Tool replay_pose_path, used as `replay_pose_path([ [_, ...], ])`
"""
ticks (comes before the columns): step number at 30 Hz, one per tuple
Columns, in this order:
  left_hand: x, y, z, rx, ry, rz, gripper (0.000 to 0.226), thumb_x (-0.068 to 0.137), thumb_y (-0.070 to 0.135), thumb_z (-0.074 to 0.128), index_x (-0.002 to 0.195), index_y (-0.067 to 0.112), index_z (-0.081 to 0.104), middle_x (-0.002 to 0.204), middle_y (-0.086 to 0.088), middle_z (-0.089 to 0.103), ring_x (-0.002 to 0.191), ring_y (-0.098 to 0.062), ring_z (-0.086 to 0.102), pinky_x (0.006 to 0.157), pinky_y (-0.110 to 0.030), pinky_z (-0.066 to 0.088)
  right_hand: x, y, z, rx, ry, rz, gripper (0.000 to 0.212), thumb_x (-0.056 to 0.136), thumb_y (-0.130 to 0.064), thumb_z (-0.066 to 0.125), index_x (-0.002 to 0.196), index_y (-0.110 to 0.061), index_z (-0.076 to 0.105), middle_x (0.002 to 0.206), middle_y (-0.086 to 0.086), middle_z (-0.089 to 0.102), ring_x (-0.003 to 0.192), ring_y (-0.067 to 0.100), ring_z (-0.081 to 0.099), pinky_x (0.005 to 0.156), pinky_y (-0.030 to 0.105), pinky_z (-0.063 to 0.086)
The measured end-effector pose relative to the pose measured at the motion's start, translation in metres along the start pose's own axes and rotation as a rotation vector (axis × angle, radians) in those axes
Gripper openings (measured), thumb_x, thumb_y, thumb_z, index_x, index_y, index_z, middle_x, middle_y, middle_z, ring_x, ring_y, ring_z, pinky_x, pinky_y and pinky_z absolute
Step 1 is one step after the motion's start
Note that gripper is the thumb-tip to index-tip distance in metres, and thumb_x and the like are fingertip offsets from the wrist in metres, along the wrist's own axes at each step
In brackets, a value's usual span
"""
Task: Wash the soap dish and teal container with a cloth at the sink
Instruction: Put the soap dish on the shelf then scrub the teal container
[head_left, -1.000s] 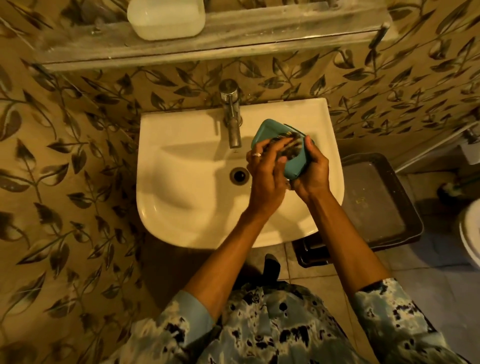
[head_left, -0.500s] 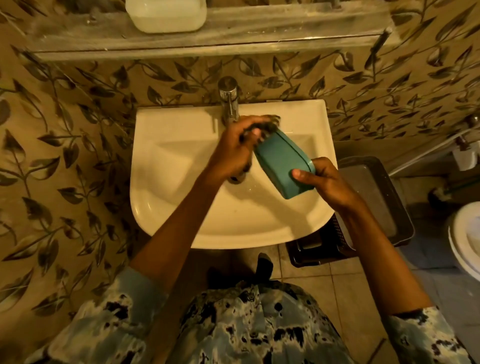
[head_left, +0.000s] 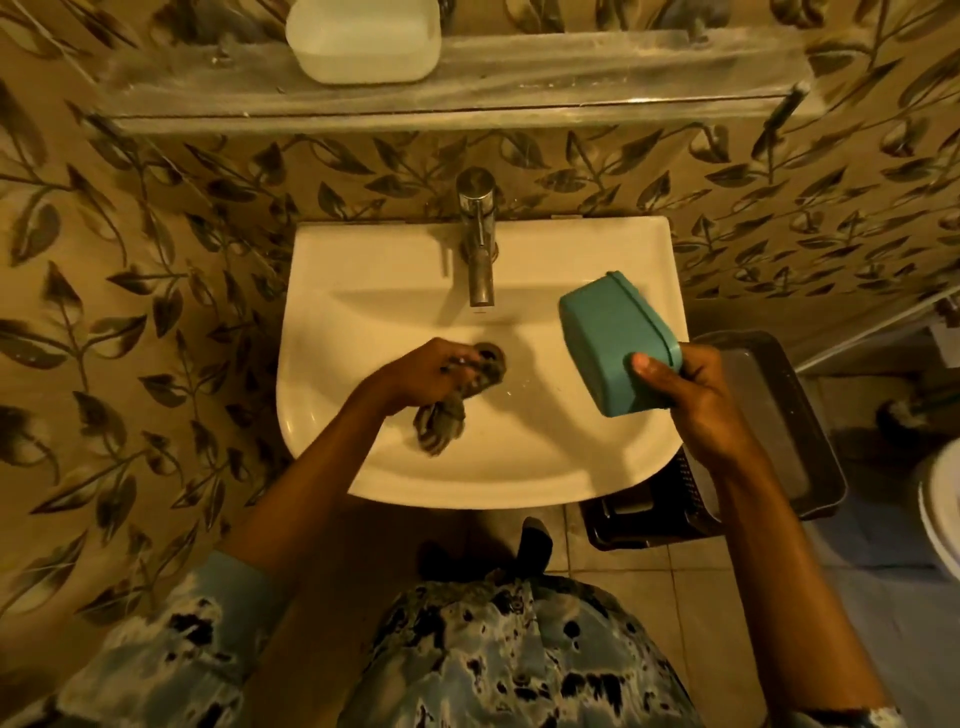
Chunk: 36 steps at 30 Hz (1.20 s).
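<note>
Right hand (head_left: 696, 400) gripped the teal container (head_left: 613, 338), tilted over the sink's (head_left: 363, 291) right edge, inside hidden; left hand (head_left: 426, 371) clutched the cloth (head_left: 441, 421) by the drain (head_left: 492, 354).

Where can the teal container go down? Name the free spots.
Bare: the sink ledge left of the tap, and the basin's near slope. Crowded: the drain, where the left hand holds the cloth. The right hand has the container.

Drain (head_left: 491, 355) half hidden by cloth (head_left: 441, 415); toilet (head_left: 943, 499) cut off.
</note>
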<state>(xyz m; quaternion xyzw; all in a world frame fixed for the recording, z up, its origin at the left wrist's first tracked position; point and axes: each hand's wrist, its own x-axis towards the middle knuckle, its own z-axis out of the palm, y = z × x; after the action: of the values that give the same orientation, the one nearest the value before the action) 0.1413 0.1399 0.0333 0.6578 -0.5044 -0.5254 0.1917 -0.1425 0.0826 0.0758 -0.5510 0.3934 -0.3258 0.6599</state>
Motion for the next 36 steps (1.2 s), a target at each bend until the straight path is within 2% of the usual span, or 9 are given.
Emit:
replay_pose_path([
  [6, -0.006, -0.04, -0.038, -0.236, 0.245, -0.245, 0.018, 0.093, 0.018, 0.057, 0.108, 0.009, 0.061, 0.099, -0.019, 0.063, 0.091, -0.029, 0.06, 0.076, -0.043, 0.051, 0.021, 0.012, 0.012, -0.083, 0.143, 0.049, 0.01, 0.083, -0.026, 0.064, 0.077, -0.024, 0.071, 0.074, -0.008, 0.073, 0.072, 0.006, 0.068, 0.062, 0.016, 0.055],
  [10, 0.011, -0.028, -0.076, -0.012, 0.741, -0.155, 0.026, 0.08, 0.013, 0.073, 0.101, 0.014, 0.057, 0.094, -0.008, 0.061, 0.08, -0.019, 0.06, 0.058, -0.021, 0.051, 0.027, 0.018, 0.015, -0.168, 0.138, 0.073, 0.01, 0.09, -0.022, 0.061, 0.082, -0.026, 0.067, 0.083, -0.006, 0.069, 0.076, 0.008, 0.066, 0.063, 0.016, 0.053],
  [12, 0.024, -0.019, -0.095, 0.206, 0.802, -0.05, 0.031, 0.08, 0.013, 0.071, 0.107, 0.013, 0.056, 0.108, -0.011, 0.06, 0.093, -0.023, 0.059, 0.07, -0.023, 0.049, 0.028, 0.018, 0.02, -0.169, 0.123, 0.052, 0.011, 0.092, -0.021, 0.058, 0.087, -0.027, 0.065, 0.086, -0.007, 0.069, 0.076, 0.004, 0.066, 0.064, 0.014, 0.052],
  [15, 0.05, -0.001, -0.12, 0.38, 0.787, 0.073, 0.033, 0.081, 0.008, 0.065, 0.113, 0.009, 0.057, 0.123, -0.018, 0.054, 0.111, -0.031, 0.053, 0.088, -0.029, 0.043, 0.03, 0.017, 0.028, -0.195, 0.098, 0.013, 0.012, 0.094, -0.02, 0.056, 0.093, -0.029, 0.064, 0.09, -0.007, 0.068, 0.079, 0.001, 0.066, 0.066, 0.016, 0.053],
  [19, 0.081, 0.016, -0.135, 0.489, 0.781, 0.103, 0.03, 0.083, 0.008, 0.062, 0.113, 0.004, 0.059, 0.114, -0.023, 0.06, 0.105, -0.038, 0.056, 0.086, -0.037, 0.046, 0.031, 0.018, 0.039, -0.239, 0.082, -0.009, 0.012, 0.088, -0.031, 0.058, 0.099, -0.03, 0.063, 0.092, -0.008, 0.069, 0.083, 0.002, 0.065, 0.068, 0.016, 0.051],
  [24, 0.09, -0.002, -0.125, 0.427, 0.584, -0.079, 0.031, 0.084, 0.007, 0.064, 0.116, 0.007, 0.061, 0.127, -0.018, 0.056, 0.118, -0.035, 0.053, 0.099, -0.05, 0.044, 0.03, 0.015, 0.046, -0.381, 0.089, -0.039, 0.025, 0.085, -0.04, 0.058, 0.1, -0.022, 0.065, 0.09, -0.004, 0.069, 0.082, 0.01, 0.065, 0.066, 0.028, 0.054],
  [28, 0.064, 0.013, -0.09, 0.34, 0.677, -0.059, 0.013, 0.083, 0.013, 0.064, 0.095, 0.015, 0.069, 0.108, -0.01, 0.067, 0.102, -0.03, 0.061, 0.085, -0.038, 0.051, 0.033, 0.009, 0.046, -0.766, 0.035, -0.154, 0.029, 0.085, -0.046, 0.058, 0.086, -0.017, 0.061, 0.081, 0.002, 0.065, 0.073, 0.023, 0.062, 0.06, 0.038, 0.051],
  [32, 0.031, 0.048, -0.035, 0.019, 0.526, 0.099, 0.008, 0.086, 0.017, 0.063, 0.085, 0.014, 0.07, 0.081, -0.008, 0.073, 0.078, -0.02, 0.07, 0.074, -0.034, 0.056, 0.04, -0.001, 0.052, -1.024, -0.024, -0.208, 0.03, 0.087, -0.037, 0.065, 0.104, -0.012, 0.066, 0.1, 0.013, 0.067, 0.088, 0.034, 0.062, 0.066, 0.031, 0.047],
  [36, 0.013, 0.083, -0.008, -0.14, 0.373, 0.139, 0.028, 0.091, 0.04, 0.056, 0.081, 0.016, 0.068, 0.072, 0.0, 0.071, 0.061, -0.005, 0.065, 0.058, -0.021, 0.047, 0.041, -0.03, 0.053, -1.077, -0.096, -0.313, 0.026, 0.085, -0.04, 0.06, 0.088, -0.016, 0.069, 0.081, 0.004, 0.064, 0.075, 0.024, 0.056, 0.064, 0.028, 0.037],
])
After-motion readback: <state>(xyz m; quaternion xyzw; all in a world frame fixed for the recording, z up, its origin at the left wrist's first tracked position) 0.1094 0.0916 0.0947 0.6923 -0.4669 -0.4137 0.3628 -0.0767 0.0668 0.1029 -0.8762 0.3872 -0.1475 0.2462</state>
